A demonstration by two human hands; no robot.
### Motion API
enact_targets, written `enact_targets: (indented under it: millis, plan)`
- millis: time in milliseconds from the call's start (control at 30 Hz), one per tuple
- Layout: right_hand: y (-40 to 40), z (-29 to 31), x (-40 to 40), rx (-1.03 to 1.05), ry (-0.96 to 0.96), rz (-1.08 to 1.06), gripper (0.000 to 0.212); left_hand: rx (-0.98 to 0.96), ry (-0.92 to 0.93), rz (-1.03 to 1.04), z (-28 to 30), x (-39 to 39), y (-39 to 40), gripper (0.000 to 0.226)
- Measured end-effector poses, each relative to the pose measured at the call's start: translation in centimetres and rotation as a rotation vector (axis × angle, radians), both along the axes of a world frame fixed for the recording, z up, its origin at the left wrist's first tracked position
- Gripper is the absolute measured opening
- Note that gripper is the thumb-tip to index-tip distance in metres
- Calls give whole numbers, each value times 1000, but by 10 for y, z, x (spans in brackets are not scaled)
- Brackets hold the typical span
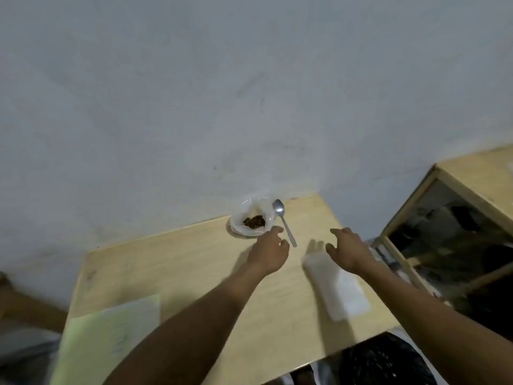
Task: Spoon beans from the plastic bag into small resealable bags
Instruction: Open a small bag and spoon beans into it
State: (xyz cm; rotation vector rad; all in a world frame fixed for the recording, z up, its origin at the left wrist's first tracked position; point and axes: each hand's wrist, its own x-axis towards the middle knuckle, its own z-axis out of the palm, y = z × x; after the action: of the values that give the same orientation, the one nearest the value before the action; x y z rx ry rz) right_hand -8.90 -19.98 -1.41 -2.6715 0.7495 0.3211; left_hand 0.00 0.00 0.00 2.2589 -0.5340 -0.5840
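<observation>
A pale wood tabletop (194,273) meets a grey wall (194,93). At its far edge sits the bean bag (251,220), spoon (283,220) beside. Small bags (337,287) lie near the right edge. Left hand (270,250) and right hand (348,250) hover spread, holding nothing.

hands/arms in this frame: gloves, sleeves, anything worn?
Both are bare. The left hand and right hand wear no gloves, and no rings, watch or bands show on the wrists. The forearms are uncovered down to the bottom edge of the head view, so no sleeve is in sight. The frame is slightly blurred, so fine marks cannot be ruled out.
</observation>
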Motion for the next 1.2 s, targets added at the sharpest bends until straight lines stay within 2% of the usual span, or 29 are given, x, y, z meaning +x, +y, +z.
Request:
enact_targets:
  millis: [133, 267, 333, 500, 600, 633, 700, 733, 800, 867, 967, 1100, 1133, 1200]
  plan:
    - [-9, -33, -32, 71, 194, -122, 61, 218, 299, -131, -30, -33, -27, 53]
    - [-3, -51, -49, 103, 266, -189, 50, 239, 444, -174, -48, -59, -45, 61]
    - [-3, -60, -53, 123, 249, -207, 51, 241, 442, -177, -53, -68, -51, 60]
    - [4, -61, -56, 163, 48, -311, 56, 212, 429, -102, -56, -74, -58, 59]
    - [9, -52, -52, 180, -192, -393, 33, 125, 347, 44, -53, -69, -55, 49]
    - [11, -47, -50, 245, -301, -423, 22, 67, 320, 106, -50, -66, -52, 38]
    - [15, -32, -46, 480, -451, -450, 24, -57, 265, 215, -40, -56, -43, 11]
    - [18, -23, -43, 588, -488, -438, 25, -120, 239, 256, -34, -51, -37, 5]
    - [27, -3, -35, 752, -520, -356, 16, -213, 194, 311, -22, -37, -21, 13]
    - [38, 17, -24, 858, -518, -263, 6, -253, 150, 309, -6, -24, -4, 10]
    - [57, 47, -4, 957, -561, -181, 19, -252, 70, 293, 19, -1, 24, 8]
    - [86, 78, 25, 1008, -660, -107, 18, -266, -55, 361, 53, 23, 58, 7]
    - [95, 83, 32, 1010, -675, -87, 18, -316, -28, 400, 60, 27, 66, 5]
    - [114, 92, 44, 989, -713, -11, 17, -515, 182, 524, 76, 30, 78, 23]
